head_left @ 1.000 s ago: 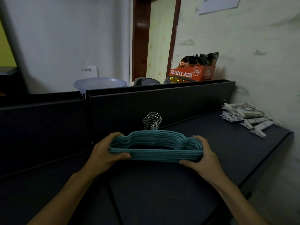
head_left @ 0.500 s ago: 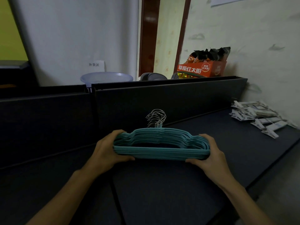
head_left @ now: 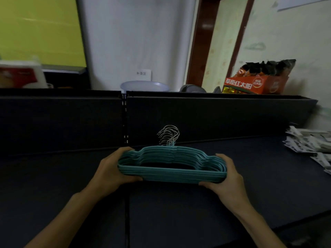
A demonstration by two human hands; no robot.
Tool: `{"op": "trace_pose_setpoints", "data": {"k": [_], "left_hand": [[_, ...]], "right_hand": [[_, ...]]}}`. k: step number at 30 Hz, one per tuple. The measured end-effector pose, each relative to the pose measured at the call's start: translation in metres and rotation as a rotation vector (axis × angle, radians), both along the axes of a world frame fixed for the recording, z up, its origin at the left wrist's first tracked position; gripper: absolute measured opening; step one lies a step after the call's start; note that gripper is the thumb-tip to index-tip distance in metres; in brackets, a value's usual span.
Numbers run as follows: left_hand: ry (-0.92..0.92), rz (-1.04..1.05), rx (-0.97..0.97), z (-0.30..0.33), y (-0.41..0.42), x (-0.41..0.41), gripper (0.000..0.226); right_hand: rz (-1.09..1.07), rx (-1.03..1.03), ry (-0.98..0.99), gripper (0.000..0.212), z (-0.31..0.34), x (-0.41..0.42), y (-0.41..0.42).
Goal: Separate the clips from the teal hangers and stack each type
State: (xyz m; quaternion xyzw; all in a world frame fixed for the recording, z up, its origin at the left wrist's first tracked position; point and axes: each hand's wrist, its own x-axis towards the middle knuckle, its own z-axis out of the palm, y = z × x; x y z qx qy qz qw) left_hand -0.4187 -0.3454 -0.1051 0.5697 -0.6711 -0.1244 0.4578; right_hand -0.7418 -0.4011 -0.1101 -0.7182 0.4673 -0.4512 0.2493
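Both hands, left [head_left: 109,173] and right [head_left: 231,183], clasp the hanger stack [head_left: 172,165] by its ends. Square it, then lower it flat mid-desk [head_left: 179,212], away from the clips [head_left: 309,143].

At three o'clock the pile of white clips [head_left: 311,143] runs off the frame's edge, blurred. At nine o'clock, a smeared red-and-white object [head_left: 19,76], unidentifiable.

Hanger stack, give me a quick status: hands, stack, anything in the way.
Left hand and right hand grip the ends of the teal hanger stack. Hooks aligned. White clips piled far right. Nothing blocking.
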Motion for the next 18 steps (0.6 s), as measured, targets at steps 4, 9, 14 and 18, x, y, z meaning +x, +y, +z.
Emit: {"op": "trace_pose_setpoints", "data": {"k": [4, 9, 14, 18], "left_hand": [[0.0, 0.123, 0.006, 0.0, 0.036, 0.007, 0.077], [0.011, 0.237, 0.006, -0.003, 0.077, 0.024, 0.077], [0.015, 0.297, 0.012, -0.002, 0.102, 0.049, 0.076], [0.017, 0.302, -0.007, 0.0, 0.114, 0.076, 0.074]], "right_hand": [[0.123, 0.007, 0.008, 0.088, 0.001, 0.014, 0.0], [0.244, 0.003, 0.01, 0.089, 0.001, 0.041, 0.006], [0.297, 0.01, -0.001, 0.087, 0.001, 0.075, 0.014], [0.308, 0.015, -0.002, 0.088, 0.0, 0.107, 0.017]]}}
